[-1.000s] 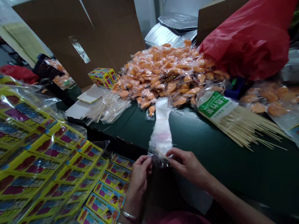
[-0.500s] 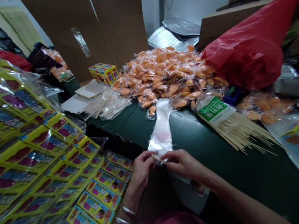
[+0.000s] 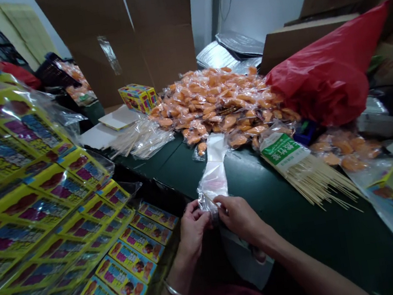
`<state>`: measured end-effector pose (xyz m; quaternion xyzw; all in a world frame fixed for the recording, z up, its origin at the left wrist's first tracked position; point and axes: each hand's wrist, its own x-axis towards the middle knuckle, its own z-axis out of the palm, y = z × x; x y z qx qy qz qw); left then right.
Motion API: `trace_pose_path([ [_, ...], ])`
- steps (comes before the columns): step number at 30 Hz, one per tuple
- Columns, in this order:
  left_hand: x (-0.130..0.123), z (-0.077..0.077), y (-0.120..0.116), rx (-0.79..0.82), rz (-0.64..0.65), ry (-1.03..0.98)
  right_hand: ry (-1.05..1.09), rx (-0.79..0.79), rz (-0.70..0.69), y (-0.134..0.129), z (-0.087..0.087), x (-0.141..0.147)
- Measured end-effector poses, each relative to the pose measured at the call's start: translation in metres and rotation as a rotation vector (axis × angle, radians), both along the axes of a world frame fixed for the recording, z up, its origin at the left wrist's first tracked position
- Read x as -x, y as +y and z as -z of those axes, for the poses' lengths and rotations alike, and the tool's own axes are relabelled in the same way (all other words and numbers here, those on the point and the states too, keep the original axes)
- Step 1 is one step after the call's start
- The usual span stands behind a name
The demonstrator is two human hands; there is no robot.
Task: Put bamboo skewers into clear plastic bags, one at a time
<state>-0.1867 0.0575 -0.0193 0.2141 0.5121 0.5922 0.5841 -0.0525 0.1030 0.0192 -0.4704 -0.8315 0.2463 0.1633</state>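
Observation:
My left hand (image 3: 193, 227) is closed, thumb and fingers pinching the near end of a clear plastic bag (image 3: 208, 203). My right hand (image 3: 239, 216) is closed too, its fingertips against the bag's right side on a thin pale wooden stick (image 3: 208, 198), partly hidden by fingers and shiny film. Whether the stick's tip is inside the bag I cannot tell. Beyond the hands a stack of flat clear bags (image 3: 216, 157) lies lengthwise on the dark green table (image 3: 285, 223). To the right is a bundle of bamboo skewers (image 3: 319, 176) in a green-labelled wrapper.
A heap of wrapped orange pieces (image 3: 219, 99) covers the table's back. Bagged sticks (image 3: 143, 138) lie left of it, near a yellow box (image 3: 137, 98). Yellow printed boxes (image 3: 40, 190) are stacked at the left. A red plastic bag (image 3: 322, 74) stands at the right.
My fingertips were close together around a short pale stick; now the left hand has lowered slightly and the bag's near end stands raised between the hands, the stick at its right side.

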Motion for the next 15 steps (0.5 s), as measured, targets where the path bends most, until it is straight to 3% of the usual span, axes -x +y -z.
trace_pose_path([
  [11,-0.004,0.007,-0.004,-0.024,0.107,0.120,-0.160,-0.166,0.074,0.016,0.004,0.020],
  [13,0.004,0.005,-0.005,-0.022,0.137,0.204,-0.106,-0.180,0.094,0.016,0.005,0.020],
  [15,0.015,-0.002,-0.008,-0.045,0.046,0.389,-0.022,-0.179,0.132,0.015,0.005,0.017],
])
